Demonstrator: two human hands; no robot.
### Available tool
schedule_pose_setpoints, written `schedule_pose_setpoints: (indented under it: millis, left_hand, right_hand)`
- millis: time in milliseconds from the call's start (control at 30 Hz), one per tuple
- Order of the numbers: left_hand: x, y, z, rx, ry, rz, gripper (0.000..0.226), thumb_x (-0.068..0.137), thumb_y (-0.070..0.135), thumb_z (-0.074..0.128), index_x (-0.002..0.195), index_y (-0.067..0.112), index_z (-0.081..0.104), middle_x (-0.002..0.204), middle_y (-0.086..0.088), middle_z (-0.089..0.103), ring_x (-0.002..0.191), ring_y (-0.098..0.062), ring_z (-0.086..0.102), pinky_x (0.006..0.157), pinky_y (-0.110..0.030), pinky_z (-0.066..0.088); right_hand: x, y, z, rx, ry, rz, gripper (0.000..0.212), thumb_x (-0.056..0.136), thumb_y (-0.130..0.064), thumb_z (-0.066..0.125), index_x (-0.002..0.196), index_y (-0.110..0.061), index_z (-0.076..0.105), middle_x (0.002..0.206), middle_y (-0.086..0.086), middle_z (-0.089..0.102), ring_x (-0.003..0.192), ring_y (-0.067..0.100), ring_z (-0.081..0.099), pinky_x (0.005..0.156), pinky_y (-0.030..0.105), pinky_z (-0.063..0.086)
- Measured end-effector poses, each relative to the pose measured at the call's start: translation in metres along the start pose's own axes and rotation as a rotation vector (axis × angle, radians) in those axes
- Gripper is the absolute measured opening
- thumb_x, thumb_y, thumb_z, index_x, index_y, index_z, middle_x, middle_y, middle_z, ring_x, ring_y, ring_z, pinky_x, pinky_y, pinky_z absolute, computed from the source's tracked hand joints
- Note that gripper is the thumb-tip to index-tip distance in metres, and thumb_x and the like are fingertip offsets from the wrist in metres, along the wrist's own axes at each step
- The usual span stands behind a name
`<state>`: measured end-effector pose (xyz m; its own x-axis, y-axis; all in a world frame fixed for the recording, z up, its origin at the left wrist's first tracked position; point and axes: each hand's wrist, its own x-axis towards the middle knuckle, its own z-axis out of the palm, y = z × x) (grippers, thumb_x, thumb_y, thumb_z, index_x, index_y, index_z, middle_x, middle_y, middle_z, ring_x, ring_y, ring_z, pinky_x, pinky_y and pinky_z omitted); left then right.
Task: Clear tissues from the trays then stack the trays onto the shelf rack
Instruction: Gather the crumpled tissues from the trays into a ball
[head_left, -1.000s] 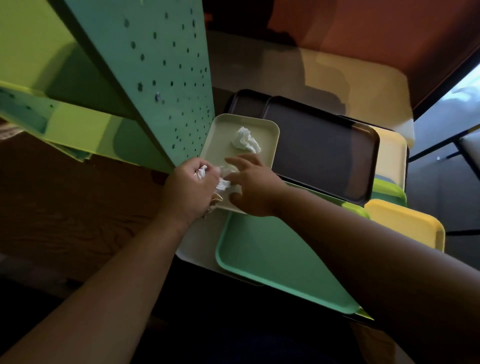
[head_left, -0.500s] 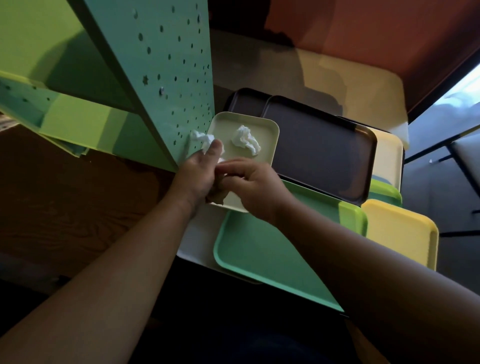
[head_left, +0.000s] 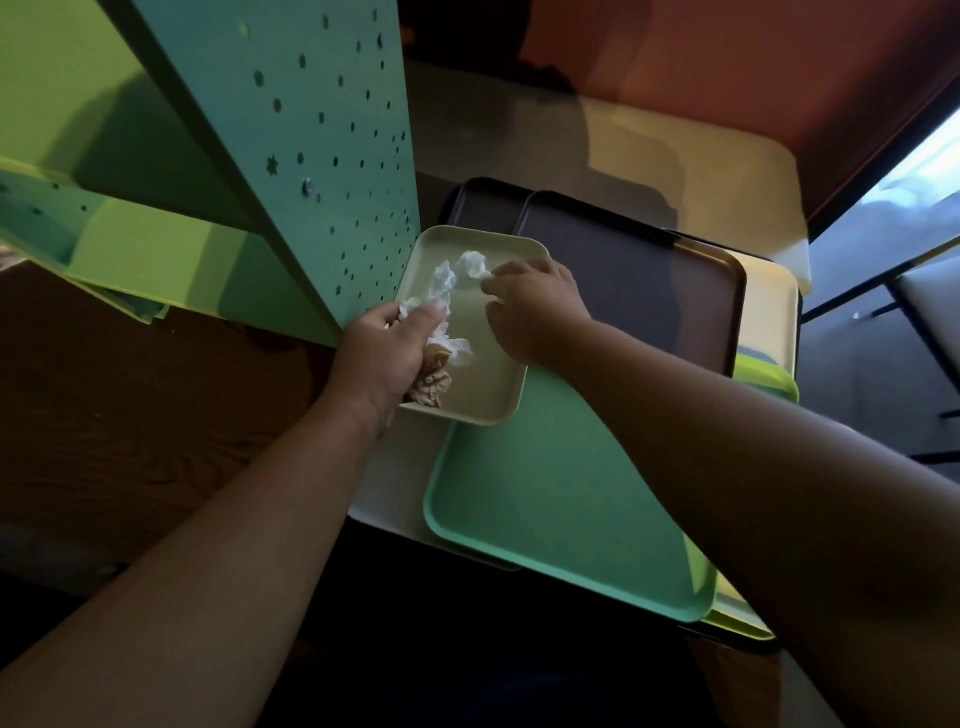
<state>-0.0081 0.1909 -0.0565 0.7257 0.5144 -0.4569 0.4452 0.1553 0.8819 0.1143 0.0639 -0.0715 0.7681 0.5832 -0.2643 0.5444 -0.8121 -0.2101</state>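
Tissues sit on your small pale tray (head_left: 483, 384): your right hand (head_left: 532, 306) pinches one white tissue (head_left: 474, 266) at its far end, while your left hand (head_left: 387, 353) clutches a wad of tissues (head_left: 439, 332). Beneath lie a green tray (head_left: 545, 509) and a dark tray (head_left: 649, 291), beside the shelf rack (head_left: 322, 156).

Bench (head_left: 675, 150): pale top, far side, half in shadow w/ a sunlit patch toward the right. Wall (head_left: 727, 62) behind it: reddish-orange, plain. Window (head_left: 914, 171) at far right, bright daylight coming through, dark frame running diagonally. Dark metal bars below the window, right edge; what they belong to can't be told. Wood-grain surface (head_left: 130, 405) at left, brown, dim. Near area dark, detail not readable. Lighting overall low, mainly from right.
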Motion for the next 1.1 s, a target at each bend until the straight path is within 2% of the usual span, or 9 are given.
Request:
schedule_pose_setpoints:
  millis: [100, 167, 333, 400, 467, 600, 833, 967, 1100]
  left_hand:
    - [-0.003, 0.012, 0.0, -0.027, -0.018, -0.05, 0.052, 0.075, 0.065, 0.068, 0.092, 0.016, 0.07, 0.081, -0.01, 0.077, 0.075, -0.03, 0.075, 0.069, -0.043, 0.059]
    - [-0.005, 0.019, 0.009, -0.072, -0.05, -0.101, 0.042, 0.084, 0.053, 0.064, 0.094, 0.013, 0.069, 0.08, -0.014, 0.076, 0.062, -0.026, 0.07, 0.058, -0.036, 0.055]
    - [-0.028, 0.035, 0.069, -0.199, -0.345, -0.102, 0.023, 0.097, 0.029, 0.049, 0.091, 0.014, 0.065, 0.072, -0.006, 0.065, 0.062, -0.017, 0.063, 0.05, -0.028, 0.05]
    - [-0.044, 0.04, 0.101, -0.324, -0.457, -0.145, 0.026, 0.099, 0.027, 0.045, 0.087, 0.012, 0.064, 0.069, -0.005, 0.062, 0.062, -0.016, 0.06, 0.05, -0.026, 0.049]
    - [-0.066, 0.044, 0.132, -0.424, -0.554, -0.185, 0.03, 0.1, 0.024, 0.041, 0.088, 0.008, 0.062, 0.075, -0.009, 0.06, 0.07, -0.019, 0.061, 0.059, -0.028, 0.051]
    - [-0.112, 0.04, 0.191, -0.526, -0.77, -0.209, 0.034, 0.101, 0.028, 0.035, 0.089, 0.006, 0.058, 0.08, -0.011, 0.058, 0.074, -0.019, 0.061, 0.068, -0.029, 0.053]
    - [-0.21, 0.023, 0.298, -0.528, -0.987, -0.31, 0.024, 0.084, 0.026, 0.044, 0.089, 0.006, 0.055, 0.088, -0.016, 0.052, 0.087, -0.024, 0.057, 0.081, -0.032, 0.048]
    - [-0.265, 0.009, 0.342, -0.231, -0.989, -0.375, 0.023, 0.092, 0.021, 0.043, 0.083, 0.009, 0.059, 0.067, -0.011, 0.063, 0.066, -0.019, 0.065, 0.06, -0.026, 0.054]
    - [-0.302, -0.023, 0.377, 0.205, -1.006, -0.096, 0.014, 0.094, 0.011, 0.052, 0.081, 0.015, 0.051, 0.059, 0.006, 0.052, 0.052, -0.01, 0.053, 0.049, -0.015, 0.039]
  right_hand:
    - [-0.036, -0.006, -0.018, 0.525, 0.238, 0.045, 0.026, 0.099, -0.031, 0.055, 0.096, -0.013, 0.073, 0.094, 0.005, 0.073, 0.083, 0.02, 0.065, 0.078, 0.041, 0.057]
    - [-0.068, -0.01, -0.031, 0.795, 0.302, 0.082, 0.026, 0.097, -0.031, 0.061, 0.083, -0.01, 0.064, 0.074, 0.005, 0.065, 0.06, 0.015, 0.055, 0.059, 0.038, 0.054]
    - [-0.119, -0.007, -0.033, 0.975, 0.292, 0.112, 0.012, 0.098, -0.032, 0.058, 0.093, -0.024, 0.05, 0.087, -0.003, 0.056, 0.075, 0.013, 0.055, 0.069, 0.035, 0.057]
    - [-0.133, 0.009, -0.026, 0.938, 0.439, 0.155, 0.013, 0.094, -0.034, 0.052, 0.105, -0.028, 0.05, 0.102, -0.005, 0.051, 0.099, 0.018, 0.052, 0.087, 0.046, 0.054]
    - [-0.151, 0.031, -0.025, 0.882, 0.531, 0.164, 0.038, 0.09, -0.036, 0.046, 0.127, -0.029, 0.052, 0.122, -0.002, 0.046, 0.119, 0.019, 0.042, 0.102, 0.045, 0.044]
    - [-0.201, 0.074, -0.029, 0.964, 0.628, 0.097, 0.056, 0.096, -0.041, 0.043, 0.147, -0.021, 0.048, 0.144, 0.004, 0.049, 0.136, 0.021, 0.04, 0.112, 0.043, 0.037]
    - [-0.306, 0.175, -0.036, 0.758, 0.969, 0.22, 0.04, 0.099, -0.038, 0.047, 0.122, -0.01, 0.063, 0.11, 0.007, 0.066, 0.101, 0.022, 0.064, 0.084, 0.048, 0.054]
    - [-0.373, 0.22, -0.029, 0.613, 0.963, 0.339, 0.029, 0.101, -0.036, 0.048, 0.099, -0.011, 0.064, 0.084, -0.002, 0.062, 0.075, 0.016, 0.059, 0.066, 0.044, 0.051]
    - [-0.444, 0.235, 0.008, 0.42, 1.063, 0.516, 0.039, 0.106, -0.027, 0.041, 0.071, -0.02, 0.057, 0.066, -0.001, 0.054, 0.063, 0.022, 0.052, 0.062, 0.05, 0.042]
